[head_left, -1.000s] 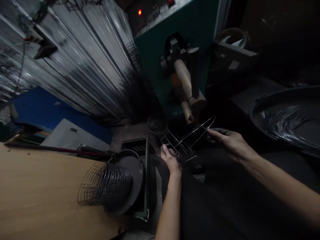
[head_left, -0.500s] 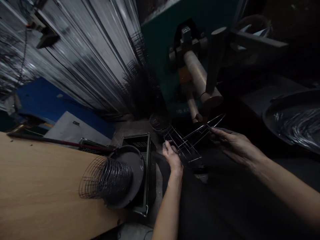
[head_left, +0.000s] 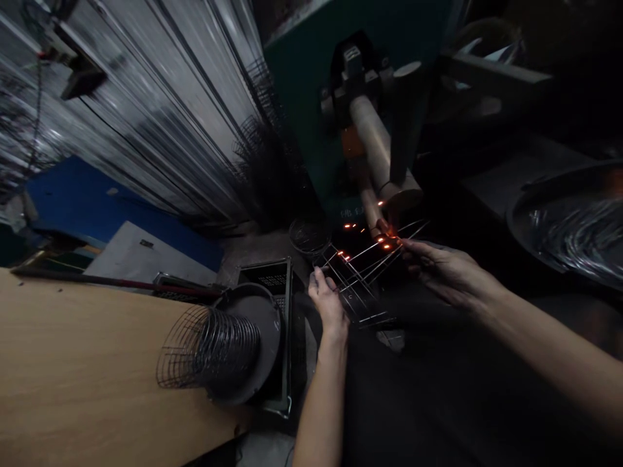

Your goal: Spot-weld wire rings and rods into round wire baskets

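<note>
A wire rack (head_left: 357,282) made of thin metal rods is held between my two hands, below a welding machine (head_left: 382,149) with thick cylindrical arms. My left hand (head_left: 328,298) is closed on the rack's left side. My right hand (head_left: 445,269) pinches its right end close to the lower electrode arm (head_left: 372,211). Orange sparks (head_left: 387,240) fly where the rod meets the machine's tips, just left of my right fingertips. The exact contact point is hidden by the glow.
To the left, a stack of wire grids (head_left: 209,347) lies on a dark round pan (head_left: 265,337) over a green crate (head_left: 287,379), beside a wooden board (head_left: 73,363). At right stands a basin (head_left: 516,214) of loose wire pieces. A blue box (head_left: 82,201) sits farther left.
Sparks have burst out at the machine's tips, where there were none before. My hands and the rack have shifted slightly left in view, along with the whole scene.
</note>
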Tool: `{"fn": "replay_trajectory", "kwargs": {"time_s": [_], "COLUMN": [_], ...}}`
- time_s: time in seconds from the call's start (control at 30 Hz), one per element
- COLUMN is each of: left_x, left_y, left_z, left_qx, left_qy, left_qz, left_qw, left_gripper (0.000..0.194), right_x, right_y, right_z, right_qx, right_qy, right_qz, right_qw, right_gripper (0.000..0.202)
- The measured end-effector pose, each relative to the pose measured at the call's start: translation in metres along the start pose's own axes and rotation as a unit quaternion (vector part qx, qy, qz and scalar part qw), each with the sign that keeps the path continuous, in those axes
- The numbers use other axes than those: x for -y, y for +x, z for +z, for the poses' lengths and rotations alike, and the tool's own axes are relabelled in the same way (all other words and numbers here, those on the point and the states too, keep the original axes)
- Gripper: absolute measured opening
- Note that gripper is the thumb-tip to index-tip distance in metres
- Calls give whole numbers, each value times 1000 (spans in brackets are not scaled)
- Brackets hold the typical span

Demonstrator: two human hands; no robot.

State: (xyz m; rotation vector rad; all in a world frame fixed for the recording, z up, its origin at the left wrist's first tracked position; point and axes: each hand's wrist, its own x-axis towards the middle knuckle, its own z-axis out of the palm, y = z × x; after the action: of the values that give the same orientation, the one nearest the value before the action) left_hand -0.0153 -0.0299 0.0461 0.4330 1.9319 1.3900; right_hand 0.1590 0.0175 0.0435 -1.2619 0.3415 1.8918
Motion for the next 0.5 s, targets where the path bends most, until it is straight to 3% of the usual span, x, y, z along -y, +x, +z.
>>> {"fn": "replay_trajectory", "kwargs": {"time_s": [0.17, 0.3, 0.4, 0.5], "left_x": [-4, -5, -16, -32], "left_y": [-7, 2, 14, 1], "left_z": [7, 10, 8, 18], "left_qx": [-3, -26, -48, -80], "left_qy": [-16, -32, -20, 27], "left_qz": [-24, -14, -18, -15], "left_qw": [1000, 999, 998, 996], "left_gripper": [44, 39, 27, 19], "right_x": [-3, -6, -7, -10], "right_y": [-5, 2, 14, 10], "right_z": [-14, -34, -40, -43], "right_qx": [1, -16, -32, 3], "right_qy": [-4, -19, -25, -46], "right_qz": [9, 12, 15, -3], "right_qw": [1000, 1000, 999, 999], "right_gripper": [7, 11, 14, 14]}}
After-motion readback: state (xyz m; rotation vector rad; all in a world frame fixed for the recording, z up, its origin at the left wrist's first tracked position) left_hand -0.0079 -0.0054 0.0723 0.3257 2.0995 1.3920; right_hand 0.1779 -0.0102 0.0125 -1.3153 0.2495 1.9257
